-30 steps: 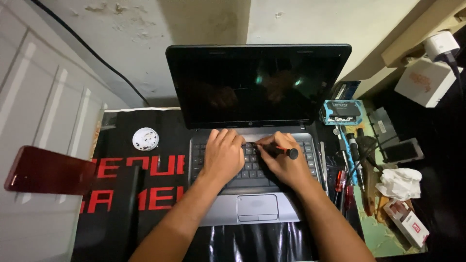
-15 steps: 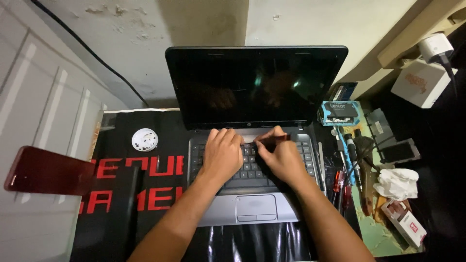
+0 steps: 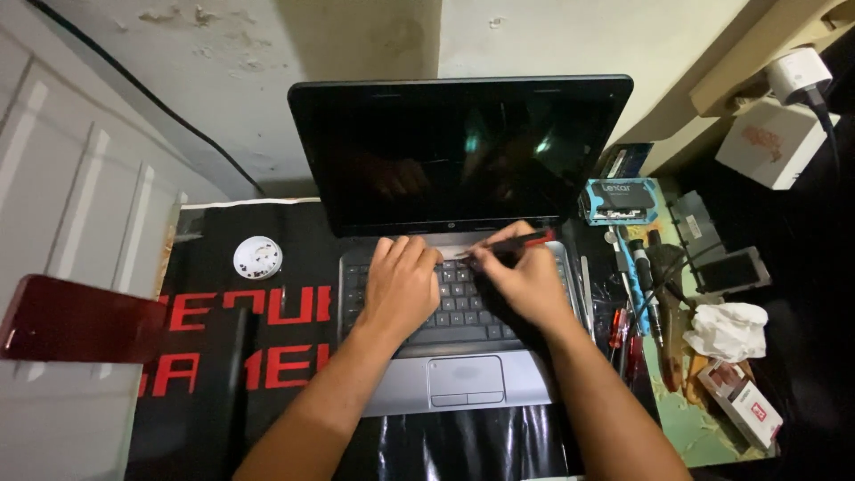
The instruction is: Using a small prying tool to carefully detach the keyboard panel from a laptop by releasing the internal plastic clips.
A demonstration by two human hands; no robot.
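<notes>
The open laptop (image 3: 459,267) sits on the dark mat on the table (image 3: 223,338), screen off. The left hand (image 3: 401,285) lies flat on the keyboard (image 3: 463,307), grasping nothing. The right hand (image 3: 525,281) grips a red-and-black tool (image 3: 508,245), which has swung from pointing right to angling left, its tip now at the keyboard's top edge.

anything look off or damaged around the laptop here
The right hand holds a thin red-and-black tool with its tip at the keyboard's top edge on the laptop, odd for a keyboard. The left hand lies flat on the keys. The wall behind shows chipped paint. No visible breakage.
</notes>
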